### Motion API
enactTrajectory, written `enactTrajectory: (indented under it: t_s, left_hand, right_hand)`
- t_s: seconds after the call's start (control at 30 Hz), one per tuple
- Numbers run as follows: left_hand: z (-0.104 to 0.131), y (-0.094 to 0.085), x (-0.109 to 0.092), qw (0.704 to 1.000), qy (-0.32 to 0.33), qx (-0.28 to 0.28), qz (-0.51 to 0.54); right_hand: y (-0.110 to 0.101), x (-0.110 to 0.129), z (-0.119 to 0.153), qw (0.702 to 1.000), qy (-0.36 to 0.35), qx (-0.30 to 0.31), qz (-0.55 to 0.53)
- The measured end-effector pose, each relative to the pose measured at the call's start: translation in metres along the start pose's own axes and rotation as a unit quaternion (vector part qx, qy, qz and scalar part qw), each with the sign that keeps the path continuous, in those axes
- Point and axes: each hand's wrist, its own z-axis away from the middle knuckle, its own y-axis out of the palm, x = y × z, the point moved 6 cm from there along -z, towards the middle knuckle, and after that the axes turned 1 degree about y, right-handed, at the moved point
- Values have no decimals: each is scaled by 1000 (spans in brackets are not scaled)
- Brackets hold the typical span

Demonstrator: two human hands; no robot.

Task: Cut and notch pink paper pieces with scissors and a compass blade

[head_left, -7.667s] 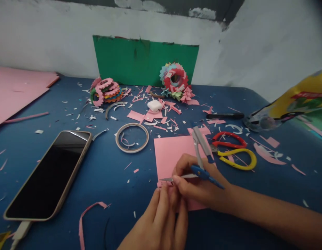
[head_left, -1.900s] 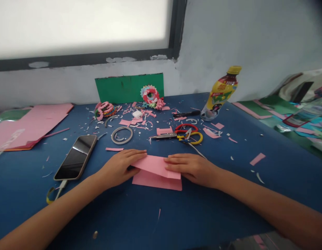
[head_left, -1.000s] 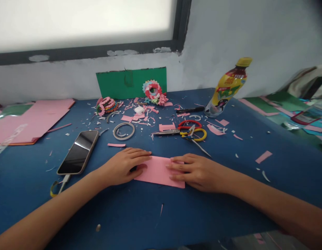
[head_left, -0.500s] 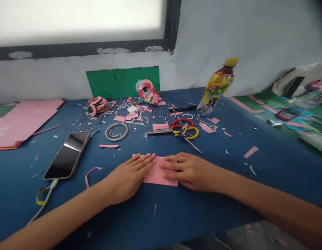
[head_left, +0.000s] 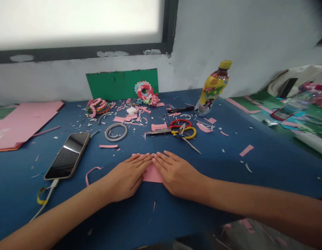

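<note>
A pink paper piece [head_left: 152, 174] lies flat on the blue table [head_left: 119, 225], partly covered by both hands. My left hand [head_left: 128, 177] rests palm down on its left part, fingers stretched out toward the upper right. On its right part lies my right hand [head_left: 176, 175], also flat, with fingers extended toward the upper left. The fingertips of both hands meet near the paper's top edge. Beyond the hands are scissors [head_left: 183, 131] with red and yellow handles, and a roll of tape [head_left: 106, 133].
A phone [head_left: 68, 156] with a cable lies at the left, near pink sheets [head_left: 27, 119]. At the back stand a green board [head_left: 111, 85], paper rings [head_left: 144, 91] and a leaning bottle [head_left: 211, 90]. Paper scraps are scattered around.
My right hand has slid left across the paper until its fingertips meet those of my left hand, covering the paper's right part. The camera view has shifted slightly.
</note>
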Motion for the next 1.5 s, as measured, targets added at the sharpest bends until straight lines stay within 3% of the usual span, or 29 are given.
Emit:
enactTrajectory:
  t_s: [0.2, 0.43, 0.7, 0.9, 1.07, 1.23, 1.37, 1.5]
  left_hand:
    - [2, -6, 2, 999, 0, -12, 35]
    - [20, -14, 23, 994, -92, -32, 54]
    - [29, -21, 34, 985, -169, -42, -4]
    - [14, -36, 33, 978, -172, -97, 67]
    - [-2, -44, 39, 967, -169, -111, 154]
    - [3, -54, 47, 920, -190, -197, 281]
    - [16, -60, 45, 855, -209, -276, 387]
    - [19, -58, 34, 812, -204, -284, 468]
  right_hand:
    - [6, -3, 6, 998, 54, 37, -1]
    - [0, -20, 31, 993, 101, 40, -36]
    - [-8, -29, 45, 983, 166, 37, -62]
    - [-19, -31, 13, 971, 180, 122, -95]
    - [-14, -35, -33, 959, 186, 110, -183]
    - [0, -48, -47, 910, 211, 65, -350]
    - [0, -55, -35, 837, 241, 9, -491]
    - [1, -44, -31, 762, 226, 13, -607]
